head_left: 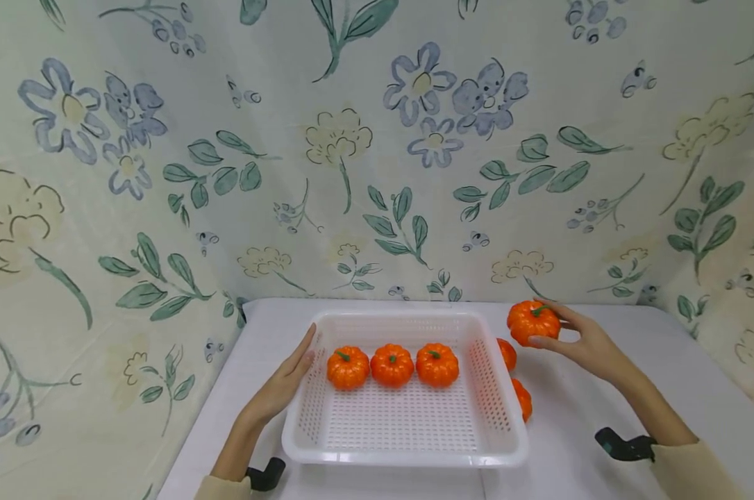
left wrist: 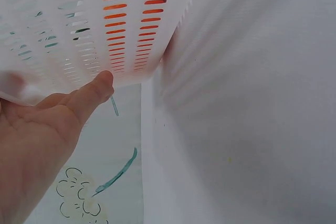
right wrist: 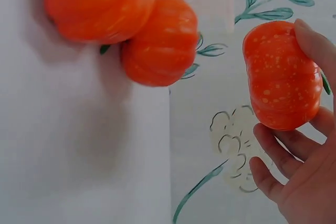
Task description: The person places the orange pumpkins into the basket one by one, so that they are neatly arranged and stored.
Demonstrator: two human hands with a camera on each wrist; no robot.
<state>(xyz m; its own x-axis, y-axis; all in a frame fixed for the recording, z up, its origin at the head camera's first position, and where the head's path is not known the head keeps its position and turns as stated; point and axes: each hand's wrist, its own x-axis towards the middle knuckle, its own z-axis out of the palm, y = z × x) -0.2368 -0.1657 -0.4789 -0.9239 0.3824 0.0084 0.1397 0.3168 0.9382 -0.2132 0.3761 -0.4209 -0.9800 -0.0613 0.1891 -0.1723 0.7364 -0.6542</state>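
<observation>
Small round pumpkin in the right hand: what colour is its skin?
Orange with pale speckles, on the small round pumpkin; right wrist view shows it best.

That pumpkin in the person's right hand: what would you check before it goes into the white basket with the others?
1. Grip: right hand curls round the held pumpkin: ok.
2. Basket steadied: left hand lies flat against the white basket: ok.
3. Free space: three pumpkins sit in a row, with bare floor in front: ok.
4. Path over the rim: nothing in the way: ok.
5. Two loose pumpkins beside the basket, partly hidden: cannot tell if they could roll.
</observation>
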